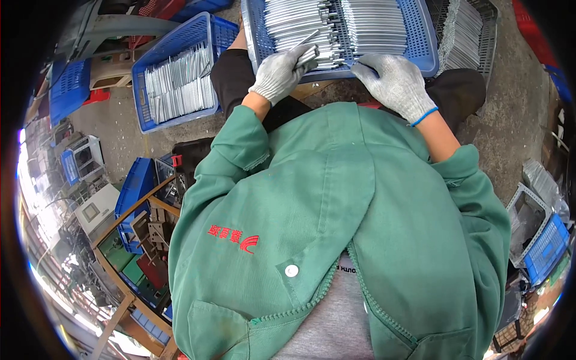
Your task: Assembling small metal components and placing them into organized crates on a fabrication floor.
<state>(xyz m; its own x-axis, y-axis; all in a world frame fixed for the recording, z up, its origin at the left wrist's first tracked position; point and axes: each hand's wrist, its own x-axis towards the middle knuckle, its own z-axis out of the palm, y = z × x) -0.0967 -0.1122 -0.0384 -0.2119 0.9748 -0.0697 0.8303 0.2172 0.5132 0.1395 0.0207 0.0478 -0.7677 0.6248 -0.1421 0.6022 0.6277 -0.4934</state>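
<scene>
A rough concrete workshop floor (510, 120) spreads out below, crowded with plastic crates and machine parts. From the head camera, a blue perforated tray (420, 48) rests across the person's lap, filled with neat rows of thin silvery metal strips (366, 24). The left hand (279, 75), in a grey knit glove, is closed around a small bundle of strips (309, 53) at the tray's near edge. The right hand (393, 84), gloved the same with a blue cuff band, lies flat with fingers spread on the tray's near rim, holding nothing that can be seen. To do the sorting well, I would judge it best to keep the bundle's ends flush and lay it parallel to the rows, while the flat hand steadies the tray. On the person's left sits a second blue crate (204, 30) holding more strips; a dark mesh basket (480, 30) of the same stock stands on the right. The green jacket (312, 198) bears a small red emblem on the chest.
</scene>
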